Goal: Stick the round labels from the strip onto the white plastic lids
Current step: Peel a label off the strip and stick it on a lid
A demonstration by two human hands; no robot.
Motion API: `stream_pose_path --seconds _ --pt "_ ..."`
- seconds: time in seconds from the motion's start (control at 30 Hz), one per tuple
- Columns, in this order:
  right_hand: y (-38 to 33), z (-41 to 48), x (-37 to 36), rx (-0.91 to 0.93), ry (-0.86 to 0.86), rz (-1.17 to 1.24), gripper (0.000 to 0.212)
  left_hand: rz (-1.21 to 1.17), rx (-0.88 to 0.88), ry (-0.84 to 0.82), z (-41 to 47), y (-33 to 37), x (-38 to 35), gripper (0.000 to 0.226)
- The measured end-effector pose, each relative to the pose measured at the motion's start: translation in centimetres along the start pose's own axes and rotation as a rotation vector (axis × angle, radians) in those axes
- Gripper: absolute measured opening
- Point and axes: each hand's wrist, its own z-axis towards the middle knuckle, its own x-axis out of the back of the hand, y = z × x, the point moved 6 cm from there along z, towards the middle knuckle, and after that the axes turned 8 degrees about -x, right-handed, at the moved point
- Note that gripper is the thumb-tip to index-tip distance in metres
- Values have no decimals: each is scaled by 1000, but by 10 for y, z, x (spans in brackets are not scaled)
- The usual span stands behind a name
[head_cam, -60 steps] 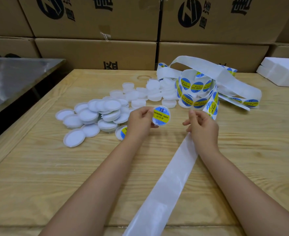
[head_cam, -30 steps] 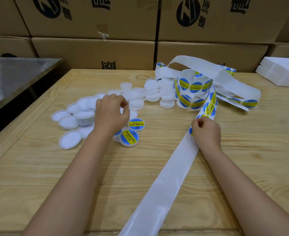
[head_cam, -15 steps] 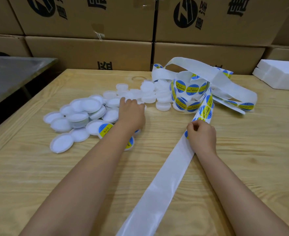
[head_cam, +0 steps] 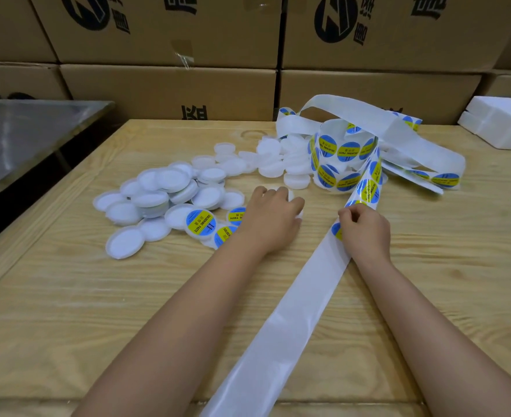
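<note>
A heap of white plastic lids [head_cam: 158, 200] lies on the wooden table [head_cam: 67, 311], left of centre. Three lids with blue-and-yellow labels [head_cam: 200, 223] lie at the heap's near edge. My left hand [head_cam: 273, 219] grips a bare white lid [head_cam: 293, 197] on the table, mostly hidden under my fingers. The label strip [head_cam: 347, 155] is coiled at the back right, and its empty white backing [head_cam: 290, 323] runs toward me. My right hand [head_cam: 365, 233] pinches the strip at a round label [head_cam: 337, 230] where the labels end.
Stacked cardboard boxes [head_cam: 170, 91] form a wall behind the table. A metal table [head_cam: 31, 133] stands at the left across a dark gap. White foam blocks [head_cam: 500, 121] sit at the back right corner.
My left hand set the labelled lid down by the heap, then moved right and took hold of a bare lid. My right hand came down onto the strip and pinches at a label.
</note>
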Motion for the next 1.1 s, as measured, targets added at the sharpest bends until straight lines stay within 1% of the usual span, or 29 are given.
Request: stream_pose_path --seconds 0.13,0.17,0.27,0.33,0.4,0.47,0.5,0.57,0.7,0.8,0.97,1.1 --pt "2 -1 1 -35 5 104 35 40 24 68 -8 8 3 35" --pt "2 -1 2 -47 8 134 36 44 12 112 -9 13 7 35" --pt "3 -2 2 -74 17 195 35 12 -91 339 -10 29 27 25" --pt "4 -1 3 -81 19 217 34 -41 -172 413 -8 43 30 16" --pt "4 -1 4 -63 34 213 34 -128 -238 384 -4 55 26 13" --pt "3 0 6 -41 68 223 35 -214 -275 238 2 65 13 11" --pt "3 0 8 -39 83 239 35 -213 -273 153 4 69 6 14" --pt "4 2 9 -43 105 269 34 -222 -259 95 5 70 -3 17" --pt "5 4 8 -40 89 292 31 -267 -274 70 6 71 -10 20" --pt "7 5 6 -55 73 298 31 -235 -252 50 4 70 -11 14" --pt "6 5 2 -53 21 256 45 -205 -246 59 2 72 -4 11" --pt "4 3 2 -48 -1 238 54 -229 -218 109 2 69 -2 17"
